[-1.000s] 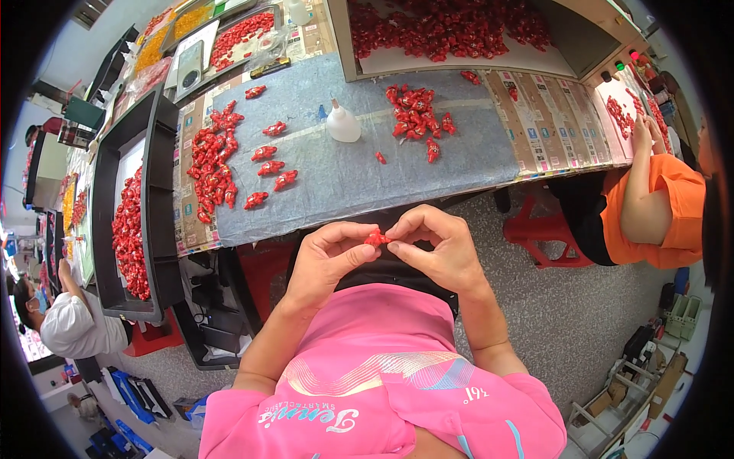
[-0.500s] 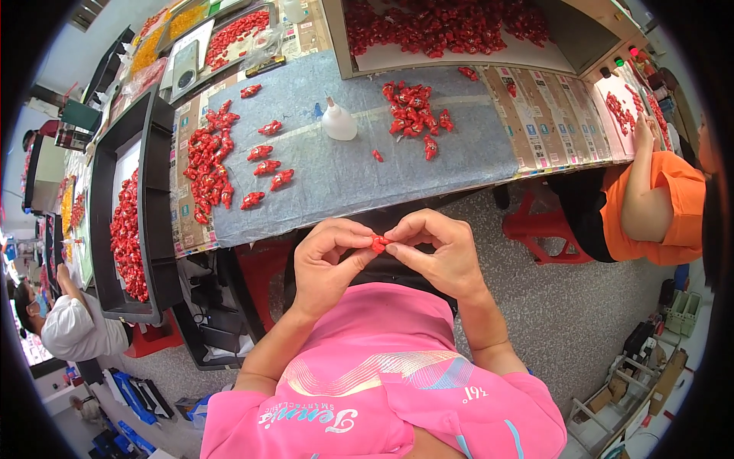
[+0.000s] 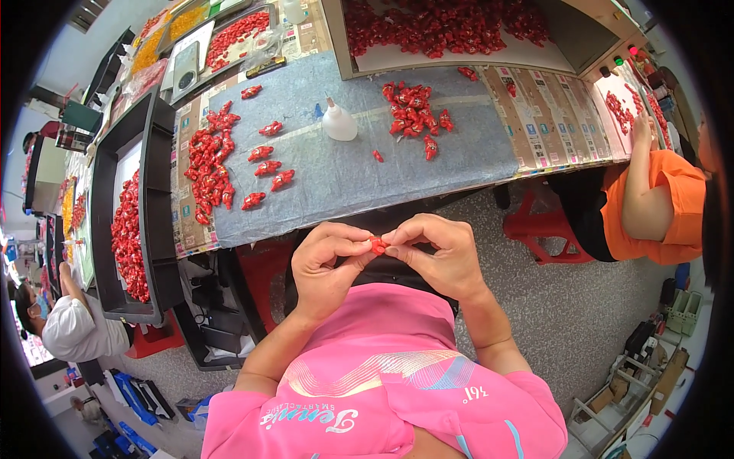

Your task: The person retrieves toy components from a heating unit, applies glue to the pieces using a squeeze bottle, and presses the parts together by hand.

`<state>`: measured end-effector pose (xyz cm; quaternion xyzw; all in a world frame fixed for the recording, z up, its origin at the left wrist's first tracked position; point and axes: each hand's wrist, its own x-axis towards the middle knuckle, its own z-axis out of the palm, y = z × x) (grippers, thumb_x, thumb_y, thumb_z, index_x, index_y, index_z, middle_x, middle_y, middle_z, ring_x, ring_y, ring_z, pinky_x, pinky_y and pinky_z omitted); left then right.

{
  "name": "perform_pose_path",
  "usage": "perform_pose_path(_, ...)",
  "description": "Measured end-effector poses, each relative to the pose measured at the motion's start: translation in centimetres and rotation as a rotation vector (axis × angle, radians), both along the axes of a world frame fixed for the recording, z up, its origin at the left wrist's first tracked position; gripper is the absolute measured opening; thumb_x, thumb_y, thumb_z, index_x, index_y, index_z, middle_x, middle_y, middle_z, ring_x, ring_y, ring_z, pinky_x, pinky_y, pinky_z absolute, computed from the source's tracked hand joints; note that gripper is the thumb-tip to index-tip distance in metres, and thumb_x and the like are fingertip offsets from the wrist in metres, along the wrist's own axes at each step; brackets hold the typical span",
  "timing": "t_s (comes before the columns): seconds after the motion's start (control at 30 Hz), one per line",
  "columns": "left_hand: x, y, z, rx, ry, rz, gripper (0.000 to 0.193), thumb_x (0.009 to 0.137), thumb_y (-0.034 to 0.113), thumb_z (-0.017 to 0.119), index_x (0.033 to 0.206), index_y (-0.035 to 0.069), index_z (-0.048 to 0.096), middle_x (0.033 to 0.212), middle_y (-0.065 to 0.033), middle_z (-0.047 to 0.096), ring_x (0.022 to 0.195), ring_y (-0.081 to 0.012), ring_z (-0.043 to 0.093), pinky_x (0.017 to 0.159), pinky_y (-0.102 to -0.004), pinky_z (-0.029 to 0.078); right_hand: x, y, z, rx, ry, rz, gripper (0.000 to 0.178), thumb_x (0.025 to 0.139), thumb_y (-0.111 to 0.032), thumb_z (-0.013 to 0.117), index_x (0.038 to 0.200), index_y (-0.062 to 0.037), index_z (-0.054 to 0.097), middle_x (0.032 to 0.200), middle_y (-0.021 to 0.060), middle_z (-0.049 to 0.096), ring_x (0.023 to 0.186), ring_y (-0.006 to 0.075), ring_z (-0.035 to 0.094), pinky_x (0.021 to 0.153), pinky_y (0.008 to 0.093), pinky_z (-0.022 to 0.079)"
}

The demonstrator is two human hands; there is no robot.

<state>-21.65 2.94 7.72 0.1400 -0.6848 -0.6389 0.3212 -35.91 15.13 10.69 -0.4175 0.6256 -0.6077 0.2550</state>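
Between my two hands, just off the table's front edge, is a small red plastic figure [image 3: 378, 245]. My left hand [image 3: 329, 260] pinches it from the left with thumb and forefinger. From the other side my right hand [image 3: 436, 256] grips it the same way, so the fingertips cover much of it. Beyond, on the blue-grey table cover [image 3: 306, 183], stands a white squeeze bottle [image 3: 339, 122] with a thin needle tip. Right of it lies a pile of red figures [image 3: 411, 109], with one small red piece [image 3: 378, 156] nearer me. A larger pile [image 3: 210, 164] lies at the left.
A black crate [image 3: 157, 222] of red parts stands left of the table. A large open box [image 3: 466, 61] of red pieces sits at the back. Trays of red and yellow parts are far left. A person in an orange shirt [image 3: 657, 203] works at the right, beside a red stool [image 3: 543, 233].
Both hands stay in nearly the same place, still pinching the red figure. The fingers have shifted very slightly around it. Nothing on the table has visibly moved.
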Motion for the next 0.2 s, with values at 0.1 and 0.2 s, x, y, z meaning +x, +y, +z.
perform_pose_path(0.1,-0.09,0.14,0.11,0.069,0.019,-0.013,0.022,0.072,-0.015,0.069,0.086,0.001,0.065,0.1,-0.0107,0.06,0.09,-0.0162,0.062,0.078,-0.0254,0.054,-0.13,-0.01,0.19,0.013,-0.031,0.016,0.014,0.075,0.004,0.07,0.087,0.0004,0.065,0.085,0.0085,0.067,0.077,0.0151,0.067,0.067,0.0246,0.054)
perform_pose_path(0.2,-0.1,0.08,0.11,0.161,0.041,-0.042,0.024,0.073,-0.015,0.068,0.088,0.004,0.065,0.1,-0.0103,0.059,0.091,-0.0166,0.061,0.078,-0.025,0.054,-0.41,0.01,0.52,0.031,-0.08,0.065,0.016,0.076,0.003,0.07,0.091,-0.0014,0.065,0.087,0.0079,0.068,0.078,0.0161,0.068,0.069,0.0251,0.054)
